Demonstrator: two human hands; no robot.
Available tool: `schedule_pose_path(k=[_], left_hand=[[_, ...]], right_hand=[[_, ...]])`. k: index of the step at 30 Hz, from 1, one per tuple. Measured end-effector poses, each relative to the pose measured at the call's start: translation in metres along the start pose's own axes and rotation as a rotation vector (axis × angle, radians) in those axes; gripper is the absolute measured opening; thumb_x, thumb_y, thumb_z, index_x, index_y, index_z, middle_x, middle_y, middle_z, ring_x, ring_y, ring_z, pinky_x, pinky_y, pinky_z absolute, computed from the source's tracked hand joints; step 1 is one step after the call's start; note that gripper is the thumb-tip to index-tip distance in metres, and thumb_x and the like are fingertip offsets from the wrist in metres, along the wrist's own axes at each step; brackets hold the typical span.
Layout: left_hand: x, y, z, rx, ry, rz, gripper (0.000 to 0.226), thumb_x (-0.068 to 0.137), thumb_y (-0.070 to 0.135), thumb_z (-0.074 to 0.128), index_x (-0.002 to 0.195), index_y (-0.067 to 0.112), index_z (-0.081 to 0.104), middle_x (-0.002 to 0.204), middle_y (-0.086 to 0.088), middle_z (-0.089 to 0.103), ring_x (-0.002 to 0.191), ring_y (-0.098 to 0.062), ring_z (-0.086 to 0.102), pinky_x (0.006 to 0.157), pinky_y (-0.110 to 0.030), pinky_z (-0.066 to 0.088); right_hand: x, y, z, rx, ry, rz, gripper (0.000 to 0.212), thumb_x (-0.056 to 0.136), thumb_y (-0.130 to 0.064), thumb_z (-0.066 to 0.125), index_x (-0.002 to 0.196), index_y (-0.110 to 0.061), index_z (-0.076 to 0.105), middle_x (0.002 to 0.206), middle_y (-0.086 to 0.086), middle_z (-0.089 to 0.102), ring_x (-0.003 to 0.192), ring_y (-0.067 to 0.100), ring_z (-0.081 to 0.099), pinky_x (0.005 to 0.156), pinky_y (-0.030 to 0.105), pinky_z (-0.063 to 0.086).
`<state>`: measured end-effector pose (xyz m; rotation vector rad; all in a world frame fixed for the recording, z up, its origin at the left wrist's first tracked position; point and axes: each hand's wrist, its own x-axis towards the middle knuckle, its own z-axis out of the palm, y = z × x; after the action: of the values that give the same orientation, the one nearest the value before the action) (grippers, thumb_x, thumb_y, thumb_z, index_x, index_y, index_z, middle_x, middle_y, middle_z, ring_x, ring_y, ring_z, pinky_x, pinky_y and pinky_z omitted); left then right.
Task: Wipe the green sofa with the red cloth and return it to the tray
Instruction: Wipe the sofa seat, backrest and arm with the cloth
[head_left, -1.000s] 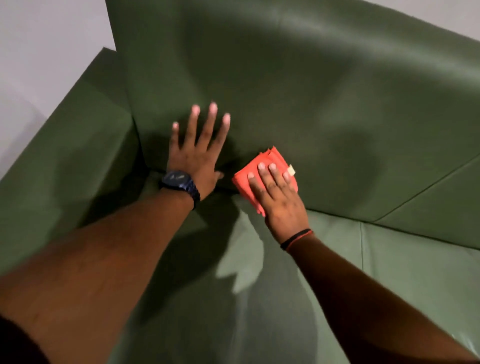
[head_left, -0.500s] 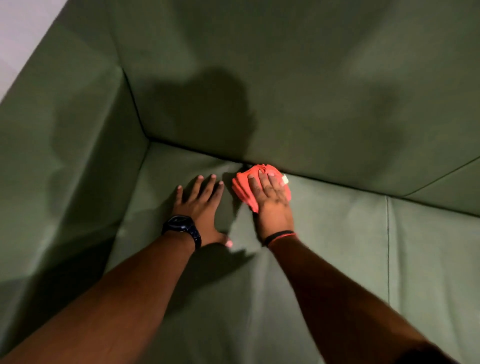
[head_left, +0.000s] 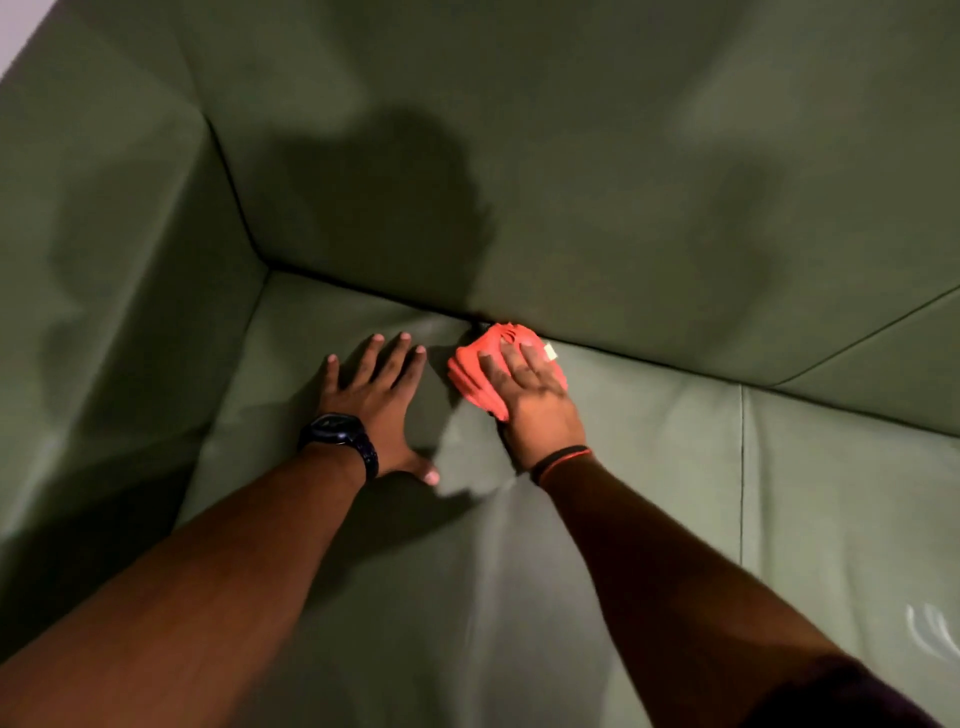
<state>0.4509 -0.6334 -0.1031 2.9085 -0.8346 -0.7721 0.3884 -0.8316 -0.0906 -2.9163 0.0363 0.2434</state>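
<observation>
The green sofa (head_left: 649, 457) fills the view, with its seat below and its backrest above. A folded red cloth (head_left: 478, 371) with a small white tag lies on the seat right at the crease under the backrest. My right hand (head_left: 535, 400) presses flat on top of the cloth, fingers toward the backrest. My left hand (head_left: 376, 395), with a dark watch on its wrist, rests flat on the seat just left of the cloth, fingers spread and holding nothing. No tray is in view.
The sofa's left armrest (head_left: 104, 291) rises at the left and meets the backrest (head_left: 623, 182) in a corner. A seam (head_left: 742, 467) divides the seat cushions to the right of my right hand.
Both hands came down from the backrest onto the seat. The cloth went with my right hand into the crease. In the last half second the hands have barely shifted.
</observation>
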Motion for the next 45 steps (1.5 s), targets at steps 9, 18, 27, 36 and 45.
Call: schedule_pose_path(k=[9,18,27,36,45], left_hand=[[-0.001,0.002,0.002,-0.037,-0.008,-0.055,0.158,0.025,0.086,0.065,0.149,0.022,-0.008,0.160,0.004,-0.011,0.144,-0.021,-0.011,0.111,-0.063,0.004],[-0.005,0.006,-0.006,-0.058,-0.045,-0.148,0.162,0.027,0.084,0.070,0.149,0.018,-0.014,0.159,0.002,-0.016,0.144,-0.022,-0.014,0.113,-0.060,0.004],[-0.009,0.030,-0.023,0.004,-0.105,-0.203,0.160,0.032,0.077,0.078,0.149,0.016,-0.014,0.158,0.002,-0.018,0.145,-0.025,-0.010,0.113,-0.058,0.014],[-0.009,0.185,-0.087,0.183,0.000,-0.272,0.112,0.071,0.065,0.062,0.151,0.017,0.000,0.160,-0.003,-0.011,0.146,-0.026,-0.001,0.117,-0.044,0.012],[0.024,0.533,-0.189,0.162,0.664,0.327,0.107,0.061,0.049,0.078,0.148,0.011,0.028,0.157,-0.010,0.019,0.143,-0.030,0.020,0.114,-0.048,0.018]], right_hand=[[0.030,-0.062,0.008,0.101,0.073,0.553,0.051,0.095,-0.012,0.037,0.143,-0.018,0.021,0.153,0.017,0.019,0.141,0.038,0.010,0.118,0.044,0.008],[0.021,-0.041,-0.006,-0.025,-0.057,0.002,0.056,0.095,-0.012,0.040,0.145,-0.019,0.017,0.156,0.011,0.017,0.142,0.034,0.011,0.119,0.041,0.007],[0.001,-0.003,-0.022,0.077,-0.099,0.089,0.051,0.096,-0.012,0.039,0.144,-0.020,0.023,0.155,0.013,0.021,0.141,0.034,0.016,0.116,0.041,0.011],[-0.054,0.137,-0.145,0.491,0.102,-0.068,0.043,0.090,-0.007,0.054,0.131,-0.018,0.048,0.135,0.012,0.052,0.127,0.026,0.045,0.106,0.035,0.036],[-0.225,0.421,-0.282,0.243,0.684,0.033,0.072,0.066,0.004,0.047,0.137,-0.004,0.037,0.143,0.024,0.039,0.134,0.043,0.031,0.114,0.044,0.017]])
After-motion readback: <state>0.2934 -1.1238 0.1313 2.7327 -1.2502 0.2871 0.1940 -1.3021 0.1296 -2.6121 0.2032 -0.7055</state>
